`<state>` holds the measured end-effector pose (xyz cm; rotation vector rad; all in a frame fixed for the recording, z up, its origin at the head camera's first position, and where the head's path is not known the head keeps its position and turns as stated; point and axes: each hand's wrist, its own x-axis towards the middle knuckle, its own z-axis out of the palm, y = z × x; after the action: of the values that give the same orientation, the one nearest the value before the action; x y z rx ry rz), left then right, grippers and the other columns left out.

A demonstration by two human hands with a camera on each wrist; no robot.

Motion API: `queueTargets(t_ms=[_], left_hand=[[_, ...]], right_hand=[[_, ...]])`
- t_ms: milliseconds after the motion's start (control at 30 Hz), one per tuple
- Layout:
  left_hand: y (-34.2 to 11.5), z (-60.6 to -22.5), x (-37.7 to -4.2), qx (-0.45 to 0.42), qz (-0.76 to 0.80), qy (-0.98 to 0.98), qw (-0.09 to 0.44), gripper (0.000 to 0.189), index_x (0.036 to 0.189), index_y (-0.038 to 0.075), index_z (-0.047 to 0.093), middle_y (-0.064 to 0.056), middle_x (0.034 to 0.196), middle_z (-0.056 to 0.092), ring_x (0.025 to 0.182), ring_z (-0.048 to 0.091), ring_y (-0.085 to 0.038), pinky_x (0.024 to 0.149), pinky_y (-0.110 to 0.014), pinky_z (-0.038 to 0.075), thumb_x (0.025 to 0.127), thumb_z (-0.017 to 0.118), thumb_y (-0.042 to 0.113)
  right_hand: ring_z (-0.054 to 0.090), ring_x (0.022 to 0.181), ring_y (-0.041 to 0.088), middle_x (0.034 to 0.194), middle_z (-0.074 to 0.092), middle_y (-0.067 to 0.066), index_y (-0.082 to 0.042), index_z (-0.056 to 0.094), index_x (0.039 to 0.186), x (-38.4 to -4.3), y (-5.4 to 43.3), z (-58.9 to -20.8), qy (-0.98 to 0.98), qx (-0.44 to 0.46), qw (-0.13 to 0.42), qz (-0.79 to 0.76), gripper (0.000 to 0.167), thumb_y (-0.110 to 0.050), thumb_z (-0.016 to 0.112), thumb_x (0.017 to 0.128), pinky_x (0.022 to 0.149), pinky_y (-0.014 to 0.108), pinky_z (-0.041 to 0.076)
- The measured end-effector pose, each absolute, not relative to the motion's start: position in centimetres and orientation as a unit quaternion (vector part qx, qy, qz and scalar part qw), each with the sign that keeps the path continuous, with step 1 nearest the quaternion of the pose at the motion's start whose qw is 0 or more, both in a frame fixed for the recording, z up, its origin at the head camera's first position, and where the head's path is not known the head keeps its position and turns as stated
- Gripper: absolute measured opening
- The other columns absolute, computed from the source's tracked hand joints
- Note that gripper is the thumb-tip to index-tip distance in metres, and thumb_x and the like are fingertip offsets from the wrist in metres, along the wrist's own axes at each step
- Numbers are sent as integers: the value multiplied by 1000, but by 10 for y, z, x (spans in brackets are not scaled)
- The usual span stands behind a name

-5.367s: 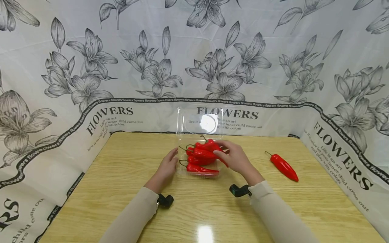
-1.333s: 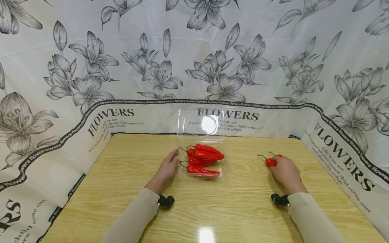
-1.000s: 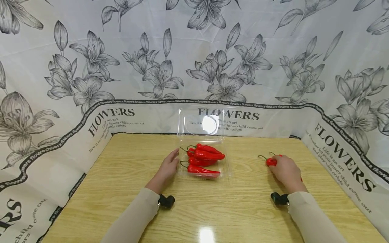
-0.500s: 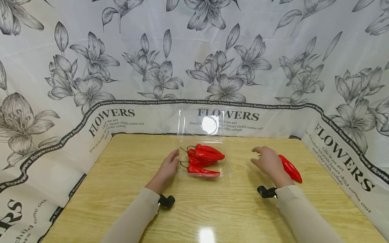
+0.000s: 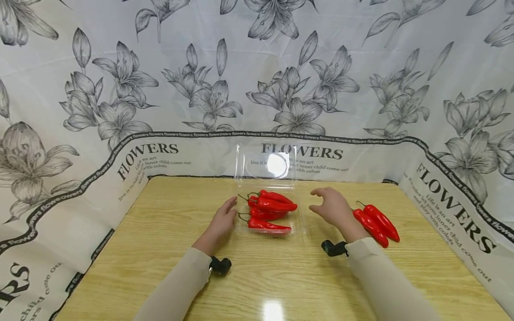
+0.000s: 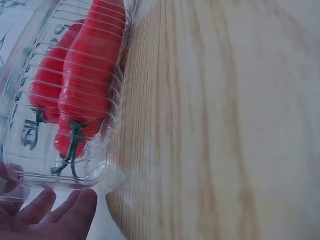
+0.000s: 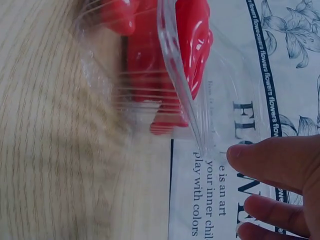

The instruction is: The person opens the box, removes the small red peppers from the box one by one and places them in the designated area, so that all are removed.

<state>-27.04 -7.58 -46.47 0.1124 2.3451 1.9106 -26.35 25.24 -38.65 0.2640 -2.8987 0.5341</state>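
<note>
Several red chili peppers with green stems lie in a clear plastic clamshell box, its lid raised at the back. My left hand is at the left side of the box, fingers fairly straight; in the left wrist view the fingertips are right at the box's end wall. My right hand is over the table just right of the box, thumb and fingers spread and holding nothing. Two more red peppers lie side by side on the table beyond my right wrist.
The wooden table runs back to a white flower-print cloth that walls in the far edge and both sides. Each wrist wears a small black camera.
My right hand has carried one pepper from the box, laid it beside the other pepper at the right and let go. It has moved back left, empty. My left hand stays put.
</note>
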Motion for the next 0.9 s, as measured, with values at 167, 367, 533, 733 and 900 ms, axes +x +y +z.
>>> queueTargets(t_ms=[167, 367, 533, 733, 900], left_hand=[[-78, -464, -269, 33, 619, 783, 48, 49, 153, 19, 30, -5, 157, 32, 92, 53, -19, 79, -33, 46, 105, 37, 18], [-80, -462, -268, 30, 624, 780, 46, 50, 153, 19, 30, -4, 159, 30, 148, 22, -26, 118, -49, 25, 104, 38, 18], [-80, -460, -265, 32, 625, 779, 41, 49, 153, 16, 30, -5, 159, 29, 147, 24, -31, 119, -50, 22, 104, 38, 17], [-78, -459, -262, 40, 619, 784, 29, 49, 153, 13, 30, -8, 159, 29, 149, 18, -29, 120, -50, 19, 104, 37, 15], [-77, -462, -263, 44, 616, 787, 24, 49, 152, 12, 32, -10, 158, 30, 147, 23, -29, 119, -49, 22, 104, 38, 13]], right_hand=[[57, 114, 41, 123, 62, 22, -4, 65, 120, -266, 235, -386, -973, 110, 90, 182, 44, -24, 73, 82, 95, 55, 46], [58, 114, 39, 124, 63, 19, -5, 65, 121, -267, 214, -386, -971, 127, 84, 184, 42, -23, 71, 84, 96, 54, 46], [59, 108, 35, 122, 63, 17, -6, 65, 122, -269, 199, -388, -970, 134, 75, 189, 42, -23, 72, 84, 91, 50, 49], [59, 112, 33, 123, 64, 15, -7, 65, 122, -271, 181, -394, -969, 139, 57, 198, 42, -22, 74, 83, 95, 49, 48], [58, 115, 31, 123, 64, 12, -8, 65, 122, -272, 170, -399, -968, 141, 43, 202, 42, -22, 74, 83, 98, 48, 47]])
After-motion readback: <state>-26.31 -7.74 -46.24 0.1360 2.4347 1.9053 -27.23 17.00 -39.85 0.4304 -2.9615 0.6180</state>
